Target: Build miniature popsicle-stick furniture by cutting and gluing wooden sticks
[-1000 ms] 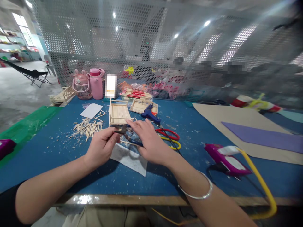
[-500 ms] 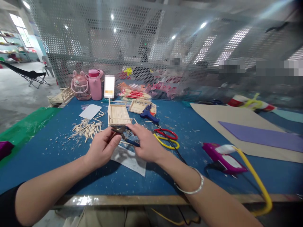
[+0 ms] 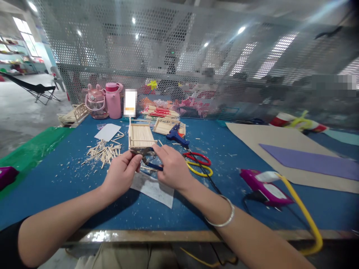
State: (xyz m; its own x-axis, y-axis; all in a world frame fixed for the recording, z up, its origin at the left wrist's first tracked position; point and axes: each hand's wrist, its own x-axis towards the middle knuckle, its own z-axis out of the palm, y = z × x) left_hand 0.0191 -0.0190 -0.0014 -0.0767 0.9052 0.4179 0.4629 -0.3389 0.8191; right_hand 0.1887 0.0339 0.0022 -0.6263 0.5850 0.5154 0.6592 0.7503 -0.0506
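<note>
Left grip pinched together at the pliers' head; right grip closed round handles; frame beyond, cord crossing scissors.

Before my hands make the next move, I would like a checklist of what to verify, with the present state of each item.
1. Right hand grips the blue-handled pliers: ok.
2. Left fingers are well clear of the pliers' head: not ok, they are right at it.
3. A stick is placed between the jaws: cannot tell, the view is too small and partly hidden.
4. Glue gun is out of both hands: ok, it lies beyond them.
5. Its cable is free of the scissors: not ok, it crosses their handles.
</note>
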